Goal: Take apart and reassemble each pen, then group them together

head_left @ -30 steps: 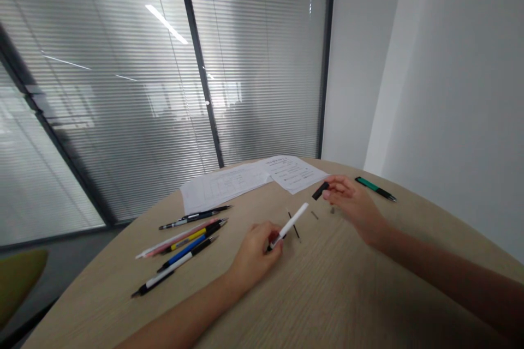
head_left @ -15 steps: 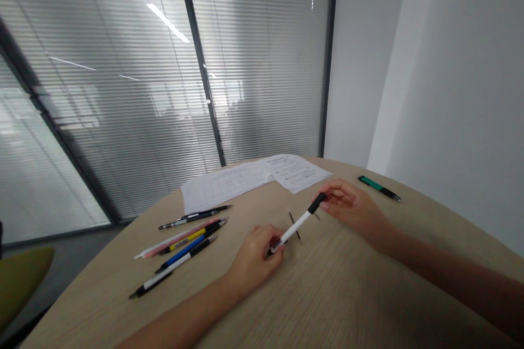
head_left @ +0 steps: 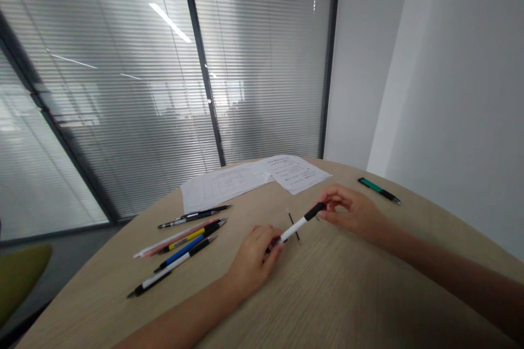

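A white pen barrel with a black grip slants between both hands above the wooden table. My left hand is closed around its lower left end, which the fingers partly hide. At the black end, the thumb and fingers of my right hand pinch the tip. Behind the barrel lies a thin dark pen refill on the tabletop. Part of a small object shows just below the right fingertips, too little to name.
Left of my hands lie several pens: a white-and-black pen, a blue pen, a yellow pen and dark ones. Printed sheets rest at the back. A green pen lies at the right, near the table edge.
The pen's black end and my right hand have dropped slightly, so the barrel tilts less. My left hand stays nearly in place, still closed on the other end.
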The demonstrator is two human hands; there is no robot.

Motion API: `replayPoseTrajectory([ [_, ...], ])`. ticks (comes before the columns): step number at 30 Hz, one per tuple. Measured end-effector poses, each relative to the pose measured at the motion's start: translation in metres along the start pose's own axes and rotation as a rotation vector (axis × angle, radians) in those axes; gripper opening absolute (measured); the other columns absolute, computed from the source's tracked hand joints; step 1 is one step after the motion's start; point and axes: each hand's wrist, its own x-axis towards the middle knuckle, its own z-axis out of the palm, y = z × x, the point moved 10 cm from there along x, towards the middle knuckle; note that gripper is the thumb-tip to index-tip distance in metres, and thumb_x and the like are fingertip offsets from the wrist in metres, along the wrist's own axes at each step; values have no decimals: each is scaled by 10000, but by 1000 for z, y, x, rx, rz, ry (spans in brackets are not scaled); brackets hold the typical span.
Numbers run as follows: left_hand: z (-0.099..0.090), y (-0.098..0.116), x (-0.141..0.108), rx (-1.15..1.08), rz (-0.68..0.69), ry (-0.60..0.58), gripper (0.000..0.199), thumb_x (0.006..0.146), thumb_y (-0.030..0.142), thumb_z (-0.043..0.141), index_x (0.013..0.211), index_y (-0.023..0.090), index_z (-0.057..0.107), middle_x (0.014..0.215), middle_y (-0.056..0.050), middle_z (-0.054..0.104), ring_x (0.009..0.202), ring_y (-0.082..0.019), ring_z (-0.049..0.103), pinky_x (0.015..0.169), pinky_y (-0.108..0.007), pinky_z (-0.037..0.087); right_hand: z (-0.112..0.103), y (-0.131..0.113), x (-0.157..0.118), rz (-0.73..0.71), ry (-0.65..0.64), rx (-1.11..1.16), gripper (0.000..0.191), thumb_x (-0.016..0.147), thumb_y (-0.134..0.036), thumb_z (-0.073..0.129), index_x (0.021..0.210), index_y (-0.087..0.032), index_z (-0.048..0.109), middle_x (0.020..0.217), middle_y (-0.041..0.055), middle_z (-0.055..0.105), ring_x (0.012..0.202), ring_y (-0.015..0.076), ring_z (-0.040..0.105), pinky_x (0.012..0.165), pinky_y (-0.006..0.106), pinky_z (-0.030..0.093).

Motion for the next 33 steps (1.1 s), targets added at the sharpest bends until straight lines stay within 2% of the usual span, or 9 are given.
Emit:
replayPoseTrajectory([
  [4, 1, 10, 0, 23, 82, -13, 154, 819, 167, 398, 897, 145, 528, 721, -51, 562, 684, -173, 496, 663, -315, 395, 21, -1, -6, 7, -121, -79, 103, 630, -170, 566, 724, -206, 543, 705, -8, 603, 586, 113, 516, 564, 245, 424],
  [8, 2, 11, -1, 20, 85, -19, 144, 813, 166, 403, 874, 148, 532, 707, -47, 561, 677, -172, 498, 666, -315, 395, 26, 4, -7, 34, -121, -51, 89, 648, -184, 557, 732, -197, 531, 712, 2, 599, 601, 115, 524, 576, 246, 431],
  [12, -4, -8, 1, -72, -75, 52, 150, 815, 211, 390, 854, 170, 529, 742, -41, 565, 713, -176, 509, 668, -304, 407, 30, 16, -5, 41, -109, 72, 279, 680, -192, 542, 952, -190, 484, 823, 29, 629, 629, 111, 553, 586, 243, 460],
  [14, -9, -23, 1, -139, -205, 108, 154, 812, 235, 380, 845, 177, 520, 758, -36, 567, 731, -177, 518, 675, -301, 413, 33, 24, -5, 9, -104, 26, 387, 709, -171, 513, 1085, -187, 423, 905, 51, 631, 629, 109, 564, 574, 246, 474],
  [17, -13, -41, -1, -222, -369, 155, 161, 803, 264, 374, 825, 179, 510, 769, -30, 571, 743, -181, 523, 687, -306, 414, 45, 26, -11, -175, -132, -306, 387, 746, -85, 439, 1121, -180, 454, 1000, 76, 619, 755, 138, 582, 673, 293, 480],
  [19, -13, -47, -1, -269, -422, 166, 169, 797, 283, 375, 816, 180, 508, 777, -28, 573, 746, -182, 522, 691, -308, 413, 63, 20, -22, -397, -217, -554, 383, 758, -39, 411, 1104, -176, 500, 1083, 85, 589, 925, 173, 548, 794, 347, 440],
  [22, -12, -54, -2, -321, -461, 183, 186, 788, 306, 377, 818, 176, 505, 782, -31, 569, 751, -185, 520, 688, -309, 409, 86, 16, -40, -632, -348, -785, 361, 773, -26, 421, 1080, -178, 533, 1109, 76, 582, 981, 188, 522, 806, 355, 423],
  [28, -7, -57, -3, -333, -492, 155, 211, 778, 321, 376, 835, 168, 510, 742, -23, 538, 724, -181, 507, 664, -297, 401, 92, 6, -48, -774, -351, -861, 201, 815, -76, 432, 911, -153, 591, 879, 68, 654, 825, 163, 559, 686, 290, 422],
  [33, -8, -56, -3, -296, -515, 139, 203, 771, 318, 384, 806, 168, 516, 727, -23, 540, 710, -181, 506, 637, -292, 394, 96, 5, -55, -886, -318, -928, 211, 828, -74, 407, 722, -141, 576, 712, 54, 617, 669, 144, 532, 598, 274, 384],
])
